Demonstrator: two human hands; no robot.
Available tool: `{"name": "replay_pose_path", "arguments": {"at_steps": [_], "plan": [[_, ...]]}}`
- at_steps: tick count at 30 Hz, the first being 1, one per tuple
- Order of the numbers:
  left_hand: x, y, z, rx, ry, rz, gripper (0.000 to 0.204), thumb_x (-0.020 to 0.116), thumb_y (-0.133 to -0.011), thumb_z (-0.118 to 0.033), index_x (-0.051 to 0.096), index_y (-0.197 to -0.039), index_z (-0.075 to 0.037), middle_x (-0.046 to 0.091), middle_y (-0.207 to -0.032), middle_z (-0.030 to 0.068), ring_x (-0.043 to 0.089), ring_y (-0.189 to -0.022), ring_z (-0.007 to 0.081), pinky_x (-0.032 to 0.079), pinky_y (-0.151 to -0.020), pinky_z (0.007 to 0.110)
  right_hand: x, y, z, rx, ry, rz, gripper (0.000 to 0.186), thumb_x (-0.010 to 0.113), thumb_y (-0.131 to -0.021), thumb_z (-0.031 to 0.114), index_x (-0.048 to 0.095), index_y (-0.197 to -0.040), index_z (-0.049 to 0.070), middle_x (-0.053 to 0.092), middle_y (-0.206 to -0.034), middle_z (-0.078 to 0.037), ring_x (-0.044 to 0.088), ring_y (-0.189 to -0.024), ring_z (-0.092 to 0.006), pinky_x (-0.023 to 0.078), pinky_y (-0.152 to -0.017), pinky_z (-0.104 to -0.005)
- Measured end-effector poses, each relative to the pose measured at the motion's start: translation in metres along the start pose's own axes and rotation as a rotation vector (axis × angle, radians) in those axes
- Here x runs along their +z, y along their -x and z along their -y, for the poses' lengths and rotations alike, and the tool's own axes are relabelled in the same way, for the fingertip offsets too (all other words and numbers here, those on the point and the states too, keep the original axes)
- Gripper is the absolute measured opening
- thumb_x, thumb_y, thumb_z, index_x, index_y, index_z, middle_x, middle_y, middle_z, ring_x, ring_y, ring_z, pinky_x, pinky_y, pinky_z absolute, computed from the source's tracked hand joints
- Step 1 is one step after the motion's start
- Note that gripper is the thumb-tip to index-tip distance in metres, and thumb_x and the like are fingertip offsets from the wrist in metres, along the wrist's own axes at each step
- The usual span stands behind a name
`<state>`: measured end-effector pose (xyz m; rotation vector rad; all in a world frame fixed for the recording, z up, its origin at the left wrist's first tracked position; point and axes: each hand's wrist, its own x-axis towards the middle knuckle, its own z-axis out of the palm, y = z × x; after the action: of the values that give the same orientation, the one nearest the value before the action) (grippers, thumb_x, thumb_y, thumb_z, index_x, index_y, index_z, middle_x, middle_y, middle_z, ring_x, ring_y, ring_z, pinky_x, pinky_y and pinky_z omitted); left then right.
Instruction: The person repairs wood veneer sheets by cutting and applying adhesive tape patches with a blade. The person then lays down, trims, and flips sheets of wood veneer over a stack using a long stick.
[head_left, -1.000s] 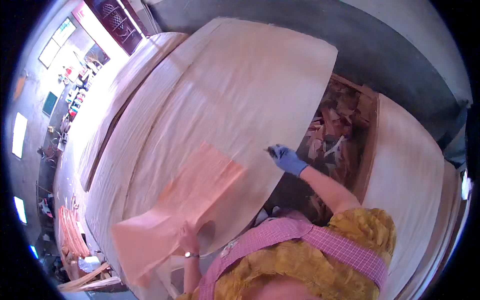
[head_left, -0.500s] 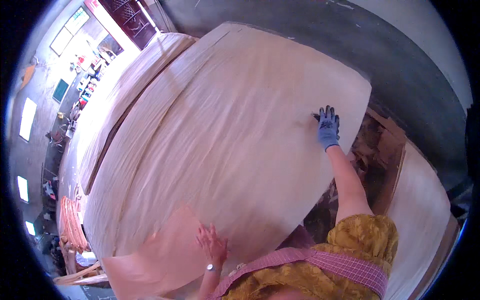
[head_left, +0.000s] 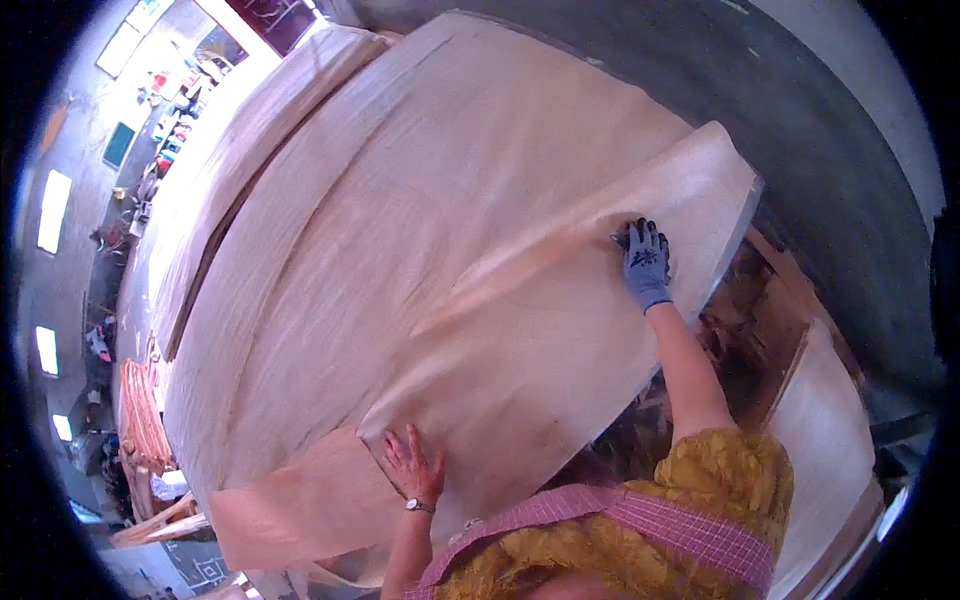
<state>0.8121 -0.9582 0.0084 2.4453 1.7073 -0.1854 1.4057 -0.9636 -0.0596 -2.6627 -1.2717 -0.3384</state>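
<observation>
A large pale veneer sheet (head_left: 540, 360) lies over a broad stack, with a raised ripple running diagonally across it from lower left to upper right. My right hand (head_left: 646, 262), in a grey-blue glove with dark fingertips, lies on the sheet's right part, fingers apart. My left hand (head_left: 414, 464), bare and with a wristwatch, rests with spread fingers on the sheet's lower-left edge. Just left of that hand a thinner peach-coloured piece (head_left: 280, 520) lies on the stack.
A second pale stack (head_left: 810, 470) stands at right, past a dark gap holding scraps (head_left: 740, 310). A grey wall (head_left: 820, 140) curves behind. At far left are bundled strips (head_left: 145, 415), a cluttered shelf (head_left: 175, 120) and windows.
My gloved hand has moved right from the stack's edge onto the sheet, whose surface now ripples. My left hand has left the peach piece for the pale sheet's edge, fingers spreading.
</observation>
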Motion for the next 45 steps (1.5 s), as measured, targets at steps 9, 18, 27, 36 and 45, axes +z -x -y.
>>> {"name": "replay_pose_path", "arguments": {"at_steps": [9, 18, 27, 36, 45], "plan": [[-0.016, 0.01, -0.006, -0.077, 0.056, 0.004, 0.078, 0.066, -0.084, -0.047, 0.033, -0.148, -0.018, 0.027, -0.152, 0.0238, 0.027, -0.139, 0.0422, 0.025, -0.111, 0.055, -0.057, -0.019, 0.039, -0.196, -0.294, -0.031, 0.018, 0.056, -0.088, 0.023, 0.066, -0.088, 0.007, 0.064, -0.091, -0.017, 0.059, -0.088, -0.0372, 0.047, -0.072, -0.0466], [0.037, 0.083, 0.056, -0.272, 0.2, -0.242, 0.075, 0.068, -0.083, -0.039, 0.036, -0.147, -0.015, 0.032, -0.149, 0.0203, 0.031, -0.137, 0.0376, 0.025, -0.112, 0.053, -0.008, 0.019, 0.061, -0.378, 0.096, -0.137, 0.047, 0.055, -0.092, 0.032, 0.052, -0.13, 0.004, 0.054, -0.133, -0.02, 0.051, -0.122, -0.0373, 0.044, -0.098, -0.0474], [0.07, 0.263, 0.202, -0.88, 0.016, -0.318, 0.081, 0.06, -0.086, -0.053, 0.028, -0.151, -0.016, 0.026, -0.153, 0.0215, 0.021, -0.143, 0.0389, 0.017, -0.112, 0.06, -0.048, 0.155, 0.186, -0.331, 0.092, 0.018, 0.047, 0.049, -0.097, 0.034, 0.047, -0.135, 0.006, 0.05, -0.138, -0.02, 0.048, -0.126, -0.0383, 0.043, -0.1, -0.0485], [0.082, 0.305, 0.245, -0.68, 0.195, -0.298, 0.088, 0.069, -0.079, -0.048, 0.026, -0.152, -0.023, 0.02, -0.156, 0.0195, 0.016, -0.145, 0.0381, 0.014, -0.112, 0.065, -0.118, 0.243, 0.318, -0.48, -0.178, 0.279, 0.036, 0.05, -0.096, 0.025, 0.055, -0.127, 0.008, 0.056, -0.127, -0.018, 0.051, -0.12, -0.0368, 0.043, -0.098, -0.0477], [0.05, 0.333, 0.298, -0.94, 0.078, -0.354, 0.084, 0.067, -0.083, -0.041, 0.025, -0.152, -0.02, 0.017, -0.157, 0.0181, 0.009, -0.147, 0.0382, 0.008, -0.114, 0.062, -0.171, 0.418, 0.549, -1.49, -0.388, 0.424, 0.051, 0.065, -0.087, 0.035, 0.052, -0.129, 0.01, 0.052, -0.127, -0.02, 0.054, -0.11, -0.0382, 0.05, -0.089, -0.0434]]}}
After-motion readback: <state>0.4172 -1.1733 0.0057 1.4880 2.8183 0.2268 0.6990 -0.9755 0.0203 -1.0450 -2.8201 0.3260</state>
